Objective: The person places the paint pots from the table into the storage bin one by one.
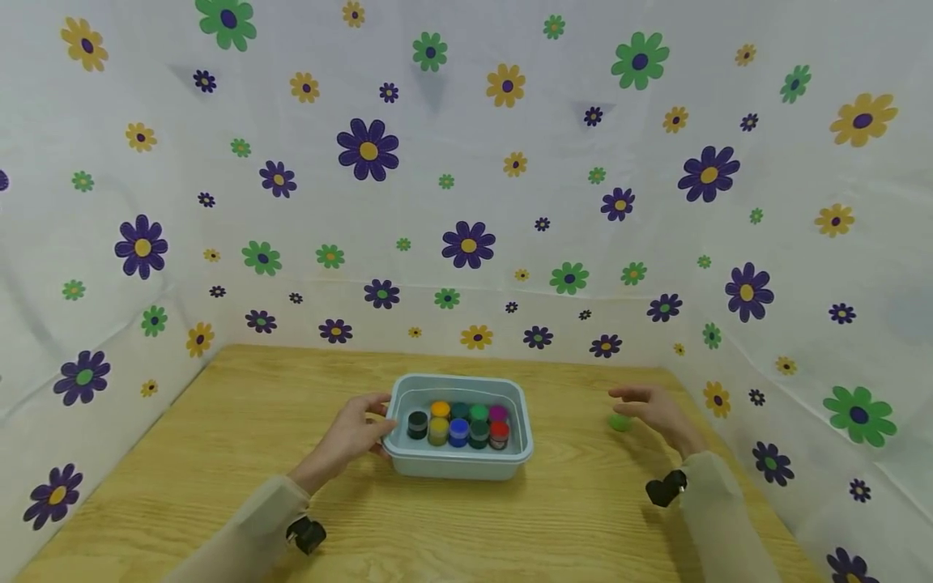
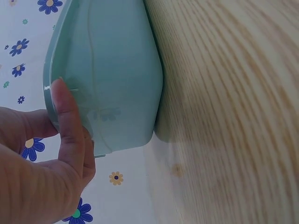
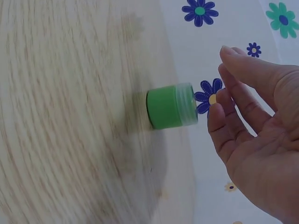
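Observation:
A light-blue plastic tub (image 1: 457, 467) stands on the table with several small paint jars inside, among them a red jar (image 1: 499, 435), a blue jar (image 1: 458, 432) and a black jar (image 1: 417, 425). At its left end my left hand (image 1: 355, 429) grips the rim; the left wrist view has fingers against the outer wall of the tub (image 2: 117, 79). Off to the right, a green paint jar (image 3: 164, 107) with a clear lid stands upright on the table. Just above it hovers my right hand (image 3: 261, 116), fingers loosely bent, apart from the jar and holding nothing.
The wood-grain table (image 1: 437, 534) is bordered at the back and both sides by a white flowered sheet (image 1: 466, 178). Dark wrist devices (image 1: 666, 488) sit on both sleeves.

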`<state>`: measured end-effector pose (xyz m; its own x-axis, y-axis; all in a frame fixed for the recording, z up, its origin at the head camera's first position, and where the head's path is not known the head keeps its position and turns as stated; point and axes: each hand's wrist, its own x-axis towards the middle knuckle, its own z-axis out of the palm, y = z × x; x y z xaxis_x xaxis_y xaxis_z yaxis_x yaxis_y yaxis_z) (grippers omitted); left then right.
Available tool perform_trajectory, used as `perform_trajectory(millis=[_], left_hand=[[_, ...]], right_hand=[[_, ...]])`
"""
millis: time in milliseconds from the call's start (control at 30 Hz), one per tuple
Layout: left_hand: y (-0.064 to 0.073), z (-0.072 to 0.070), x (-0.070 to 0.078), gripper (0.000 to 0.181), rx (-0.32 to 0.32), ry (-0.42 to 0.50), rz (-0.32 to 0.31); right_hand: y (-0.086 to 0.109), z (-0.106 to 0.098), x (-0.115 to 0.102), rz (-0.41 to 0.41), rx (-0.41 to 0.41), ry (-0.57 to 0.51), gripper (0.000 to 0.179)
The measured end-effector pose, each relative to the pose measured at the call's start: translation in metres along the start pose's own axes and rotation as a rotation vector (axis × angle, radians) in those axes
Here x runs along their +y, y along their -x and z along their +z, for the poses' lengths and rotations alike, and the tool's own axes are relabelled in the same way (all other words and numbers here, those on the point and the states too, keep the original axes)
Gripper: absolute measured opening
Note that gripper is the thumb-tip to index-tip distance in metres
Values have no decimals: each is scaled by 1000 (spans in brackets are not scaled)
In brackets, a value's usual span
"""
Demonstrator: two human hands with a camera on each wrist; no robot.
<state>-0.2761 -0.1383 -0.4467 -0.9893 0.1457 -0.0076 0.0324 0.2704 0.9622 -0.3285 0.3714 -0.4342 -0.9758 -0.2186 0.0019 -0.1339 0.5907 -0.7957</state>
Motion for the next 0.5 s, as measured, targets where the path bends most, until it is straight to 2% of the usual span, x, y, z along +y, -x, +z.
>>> perform_trajectory(millis=[267,367,500], left_hand=[[1,2,-2,51,4,5,3],[1,2,-2,50,8,4,6],[1,2,-1,50,17,2,4]], right_hand=[[5,0,10,-46,-29,117,42],[5,0,12,-50,-34,116,42],[3,2,12,-63,-58,55,44]])
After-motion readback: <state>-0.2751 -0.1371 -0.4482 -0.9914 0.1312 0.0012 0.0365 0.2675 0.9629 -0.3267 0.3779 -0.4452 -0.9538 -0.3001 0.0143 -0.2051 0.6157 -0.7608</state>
